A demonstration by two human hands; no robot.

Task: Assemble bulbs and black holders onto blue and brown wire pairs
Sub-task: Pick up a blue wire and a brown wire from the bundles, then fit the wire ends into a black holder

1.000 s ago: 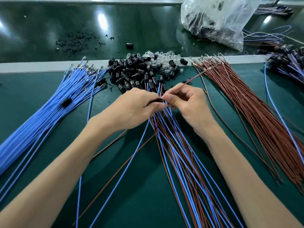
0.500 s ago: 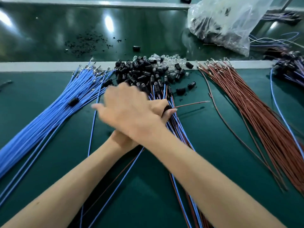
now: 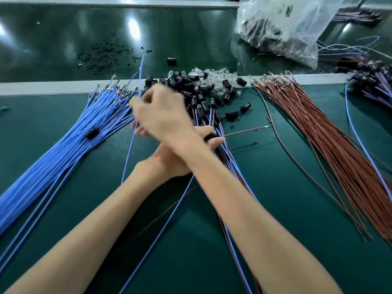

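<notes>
Right hand (image 3: 163, 117), crossed over, pinches a blue wire (image 3: 141, 68); left hand (image 3: 169, 163) grips a black holder (image 3: 210, 137).

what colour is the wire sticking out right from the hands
The wire is brown; head view shows it best.

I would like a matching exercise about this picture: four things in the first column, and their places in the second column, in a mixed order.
Things
1. bundle of loose blue wires
2. bundle of loose brown wires
3. clear plastic bag
4. pile of black holders and clear glass bulbs

Places
A. far right, beyond the pale strip
B. on the left, fanned out
C. in the middle, at the pale strip
D. on the right, fanned out

Pairs: 1-B, 2-D, 3-A, 4-C
</notes>
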